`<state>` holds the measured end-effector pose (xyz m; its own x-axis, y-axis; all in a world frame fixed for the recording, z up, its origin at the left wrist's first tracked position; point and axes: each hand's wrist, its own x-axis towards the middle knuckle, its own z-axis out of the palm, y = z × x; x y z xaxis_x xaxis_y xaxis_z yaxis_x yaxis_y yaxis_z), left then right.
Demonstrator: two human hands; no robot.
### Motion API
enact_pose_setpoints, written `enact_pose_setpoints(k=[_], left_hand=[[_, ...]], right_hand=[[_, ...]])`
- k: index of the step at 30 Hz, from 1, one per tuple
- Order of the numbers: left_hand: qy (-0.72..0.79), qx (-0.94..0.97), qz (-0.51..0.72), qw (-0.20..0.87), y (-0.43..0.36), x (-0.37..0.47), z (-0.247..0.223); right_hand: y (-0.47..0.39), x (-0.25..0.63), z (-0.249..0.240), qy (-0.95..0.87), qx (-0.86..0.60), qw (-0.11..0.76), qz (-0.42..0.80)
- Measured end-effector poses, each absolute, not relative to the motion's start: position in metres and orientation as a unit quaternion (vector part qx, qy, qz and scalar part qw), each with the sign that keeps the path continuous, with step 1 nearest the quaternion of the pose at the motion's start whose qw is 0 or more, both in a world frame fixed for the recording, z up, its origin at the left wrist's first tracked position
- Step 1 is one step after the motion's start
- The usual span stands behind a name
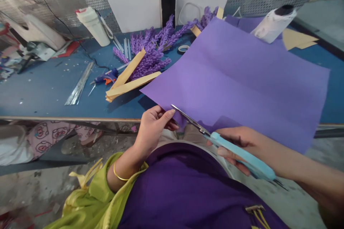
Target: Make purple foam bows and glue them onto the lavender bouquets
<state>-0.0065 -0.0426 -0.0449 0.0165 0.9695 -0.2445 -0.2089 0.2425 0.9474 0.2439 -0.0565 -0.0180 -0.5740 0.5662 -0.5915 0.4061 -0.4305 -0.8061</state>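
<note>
A large sheet of purple paper [215, 71] spreads over the table and hangs past its front edge. My left hand [154, 123] pinches the sheet's near edge between thumb and fingers. My right hand [239, 143] is wrapped round light-blue-handled scissors [242, 154]. Their metal blades point up and left, lying at the paper's near edge, with the tip close to my left thumb. Whether the blades are parted is hard to make out. Behind the sheet's left corner lies a bunch of purple artificial lavender [150, 53], with folded tan paper strips [129, 82] in front of it.
A blue glue gun [106, 77] and a bundle of thin clear strips [80, 84] lie on the blue table [40, 93]. A white bottle [92, 25], a phone [168, 5] and a tape roll [184, 49] stand farther back. A white, black-topped object [275, 25] rests on the sheet.
</note>
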Motion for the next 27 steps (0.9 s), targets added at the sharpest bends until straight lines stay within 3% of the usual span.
enact_pose_setpoints(k=[27], left_hand=[[0.475,0.390,0.459,0.642,-0.045,-0.002,-0.050]], right_hand=[[-0.049,0.231,-0.008,-0.527,-0.465,0.059,0.709]])
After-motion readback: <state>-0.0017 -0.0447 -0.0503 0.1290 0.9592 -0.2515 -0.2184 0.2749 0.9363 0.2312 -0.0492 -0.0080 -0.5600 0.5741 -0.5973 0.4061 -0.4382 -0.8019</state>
